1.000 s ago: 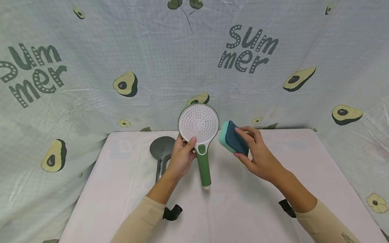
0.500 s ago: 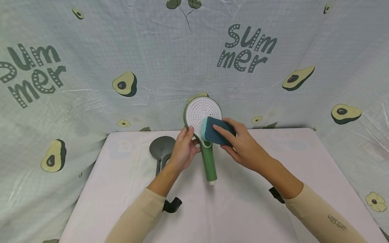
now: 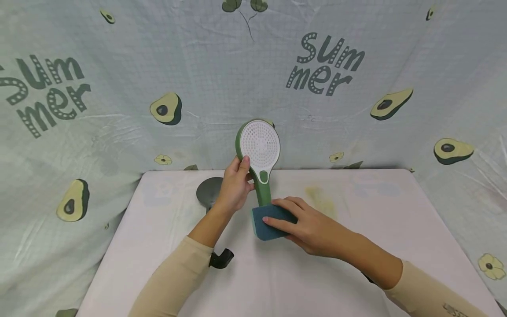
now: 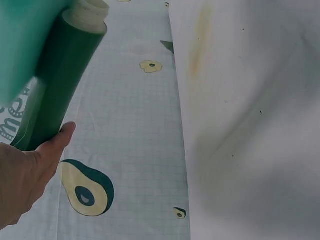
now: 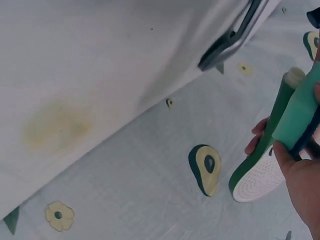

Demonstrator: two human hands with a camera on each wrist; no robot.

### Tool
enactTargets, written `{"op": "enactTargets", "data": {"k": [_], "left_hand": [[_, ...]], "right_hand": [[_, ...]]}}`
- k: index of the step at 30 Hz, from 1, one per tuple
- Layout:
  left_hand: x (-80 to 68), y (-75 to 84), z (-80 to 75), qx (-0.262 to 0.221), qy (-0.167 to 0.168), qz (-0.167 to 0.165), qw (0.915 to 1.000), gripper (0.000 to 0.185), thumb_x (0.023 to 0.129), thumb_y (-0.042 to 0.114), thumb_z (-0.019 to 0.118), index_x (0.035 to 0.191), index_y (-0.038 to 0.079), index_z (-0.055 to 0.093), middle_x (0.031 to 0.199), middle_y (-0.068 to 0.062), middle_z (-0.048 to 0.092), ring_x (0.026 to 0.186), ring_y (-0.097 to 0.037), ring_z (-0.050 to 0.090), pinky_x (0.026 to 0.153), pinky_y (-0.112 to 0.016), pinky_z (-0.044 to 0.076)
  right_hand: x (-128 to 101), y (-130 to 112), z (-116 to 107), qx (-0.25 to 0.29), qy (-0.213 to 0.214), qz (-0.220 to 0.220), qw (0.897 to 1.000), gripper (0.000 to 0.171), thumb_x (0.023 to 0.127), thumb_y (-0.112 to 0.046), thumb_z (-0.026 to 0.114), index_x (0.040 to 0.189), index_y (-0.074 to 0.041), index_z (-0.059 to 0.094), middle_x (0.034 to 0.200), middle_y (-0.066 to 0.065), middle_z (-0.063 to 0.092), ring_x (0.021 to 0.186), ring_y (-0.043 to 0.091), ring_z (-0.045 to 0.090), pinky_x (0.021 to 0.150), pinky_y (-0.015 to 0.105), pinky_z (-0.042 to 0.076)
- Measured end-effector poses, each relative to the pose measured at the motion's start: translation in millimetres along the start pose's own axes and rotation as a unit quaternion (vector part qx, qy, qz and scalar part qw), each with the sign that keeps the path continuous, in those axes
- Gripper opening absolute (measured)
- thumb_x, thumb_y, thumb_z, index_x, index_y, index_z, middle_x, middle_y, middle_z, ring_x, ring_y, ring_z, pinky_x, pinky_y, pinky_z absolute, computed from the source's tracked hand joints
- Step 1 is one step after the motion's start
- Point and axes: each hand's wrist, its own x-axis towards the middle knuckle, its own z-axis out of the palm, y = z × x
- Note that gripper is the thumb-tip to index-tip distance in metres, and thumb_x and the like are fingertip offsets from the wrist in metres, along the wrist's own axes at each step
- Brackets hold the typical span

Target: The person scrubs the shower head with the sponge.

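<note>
My left hand (image 3: 234,187) grips a green hand shower (image 3: 260,143) by its neck, with the white, nozzle-dotted face turned toward me and its handle slanting down. Fingers of my right hand (image 3: 313,226) hold a sponge (image 3: 269,231), dark blue on one side and mint green on the other. The sponge lies over the lower handle and hides its end in the head view. In the left wrist view, the green handle (image 4: 65,70) and its pale threaded end show beside the blurred sponge (image 4: 20,45). From the right wrist, the sponge's mint side (image 5: 297,115) faces the handle.
A dark grey hand shower (image 3: 207,191) lies on the table (image 3: 325,281), partly behind my left forearm. A black bent piece (image 3: 222,259) pokes out beside that sleeve. A yellowish stain (image 3: 318,198) marks the tabletop, and a printed cloth (image 3: 222,88) hangs behind the table.
My right hand has brought the sponge leftward onto the shower face, then down along the handle. My left hand has raised the green hand shower slightly and tilted it.
</note>
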Motion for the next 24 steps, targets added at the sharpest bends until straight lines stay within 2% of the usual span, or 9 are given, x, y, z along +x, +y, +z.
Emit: {"op": "enactTargets", "data": {"k": [4, 7, 10, 13, 15, 19, 24], "left_hand": [[-0.2, 0.3, 0.7, -0.009, 0.006, -0.001, 0.9999, 0.044, 0.115, 0.029, 0.032, 0.154, 0.01, 0.039, 0.141, -0.015, 0.05, 0.113, -0.028, 0.063, 0.083, -0.041, 0.061], [-1.1, 0.2, 3.7, -0.019, 0.009, -0.001, 0.9998, 0.045, 0.114, 0.03, 0.034, 0.153, 0.009, 0.041, 0.135, -0.013, 0.053, 0.107, -0.024, 0.064, 0.079, -0.035, 0.062], [-3.4, -0.3, 7.8, -0.03, -0.001, -0.011, 0.9995, 0.047, 0.114, 0.032, 0.035, 0.154, 0.008, 0.04, 0.134, -0.01, 0.053, 0.101, -0.019, 0.065, 0.075, -0.03, 0.063], [-5.7, -1.4, 11.4, -0.043, -0.014, -0.013, 0.9989, 0.05, 0.114, 0.033, 0.034, 0.157, 0.008, 0.036, 0.137, -0.01, 0.051, 0.097, -0.017, 0.067, 0.073, -0.031, 0.063], [-6.9, -2.3, 12.5, -0.051, -0.018, -0.011, 0.9985, 0.049, 0.114, 0.03, 0.034, 0.157, 0.008, 0.035, 0.139, -0.011, 0.051, 0.095, -0.017, 0.068, 0.072, -0.033, 0.063], [-7.4, -3.6, 12.9, -0.056, -0.009, -0.002, 0.9984, 0.046, 0.114, 0.026, 0.035, 0.154, 0.003, 0.038, 0.134, -0.012, 0.053, 0.093, -0.016, 0.069, 0.071, -0.031, 0.063], [-4.2, -3.9, 11.3, -0.04, 0.021, 0.0, 0.999, 0.04, 0.114, 0.026, 0.038, 0.143, 0.0, 0.047, 0.12, -0.008, 0.059, 0.088, -0.015, 0.071, 0.07, -0.029, 0.064]], "right_hand": [[-2.7, 2.2, 1.2, -0.001, 0.015, 0.011, 1.0, 0.076, 0.086, -0.018, 0.085, 0.153, -0.026, 0.05, 0.151, 0.017, 0.046, 0.133, 0.033, 0.051, 0.103, 0.046, 0.056], [2.3, 11.8, 2.3, -0.008, 0.039, 0.034, 0.999, 0.077, 0.086, -0.018, 0.085, 0.154, -0.024, 0.048, 0.151, 0.019, 0.046, 0.133, 0.035, 0.051, 0.104, 0.048, 0.055], [9.8, 25.0, 3.4, -0.013, 0.082, 0.077, 0.994, 0.075, 0.088, -0.016, 0.083, 0.154, -0.022, 0.047, 0.152, 0.021, 0.044, 0.135, 0.038, 0.049, 0.106, 0.052, 0.052], [17.1, 37.2, 2.4, -0.008, 0.124, 0.133, 0.983, 0.071, 0.09, -0.013, 0.08, 0.153, -0.019, 0.047, 0.154, 0.022, 0.042, 0.137, 0.04, 0.048, 0.107, 0.054, 0.051], [19.8, 41.2, 0.8, 0.0, 0.131, 0.158, 0.979, 0.07, 0.091, -0.014, 0.079, 0.153, -0.018, 0.046, 0.155, 0.022, 0.041, 0.138, 0.04, 0.047, 0.106, 0.054, 0.052], [16.4, 36.1, -4.4, 0.032, 0.098, 0.154, 0.983, 0.071, 0.093, -0.016, 0.078, 0.155, -0.019, 0.044, 0.157, 0.02, 0.039, 0.139, 0.039, 0.046, 0.106, 0.054, 0.052], [-0.4, 14.5, -6.5, 0.061, 0.035, 0.079, 0.994, 0.067, 0.096, -0.021, 0.076, 0.155, -0.021, 0.045, 0.156, 0.018, 0.039, 0.141, 0.033, 0.044, 0.108, 0.05, 0.052]]}}
